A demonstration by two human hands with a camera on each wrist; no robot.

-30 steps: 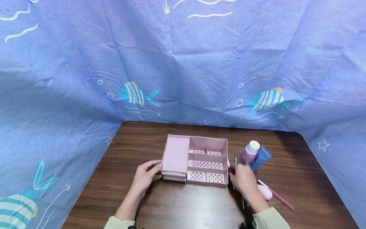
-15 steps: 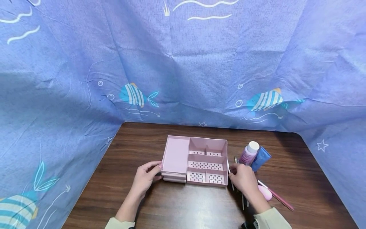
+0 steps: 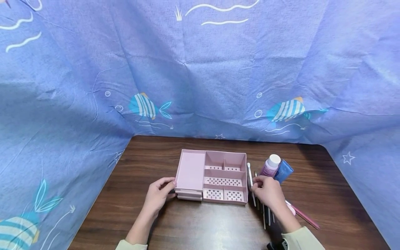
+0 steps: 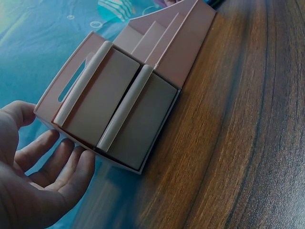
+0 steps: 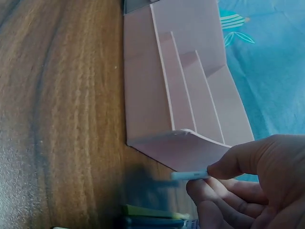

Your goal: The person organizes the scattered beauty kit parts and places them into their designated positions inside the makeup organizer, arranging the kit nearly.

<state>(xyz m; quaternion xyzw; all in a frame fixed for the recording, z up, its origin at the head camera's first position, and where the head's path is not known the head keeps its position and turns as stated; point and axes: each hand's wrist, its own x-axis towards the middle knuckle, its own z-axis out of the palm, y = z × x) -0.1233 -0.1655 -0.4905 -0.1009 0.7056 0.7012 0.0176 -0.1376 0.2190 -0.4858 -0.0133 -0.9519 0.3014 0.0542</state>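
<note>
The right hand [image 3: 268,192] is shifting a little to the right, away from the pink organizer [image 3: 190,170], and a white stick [image 3: 250,174] is now showing its far end just right of the organizer, where earlier only a shorter part was showing. The right forearm [image 3: 285,218] is covering more of the pink egg-shaped object [image 3: 292,209], while more of the slender handles [image 3: 264,218] is appearing near the hand.

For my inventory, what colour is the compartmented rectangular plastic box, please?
The box is pale pink, showing best in the head view.
</note>
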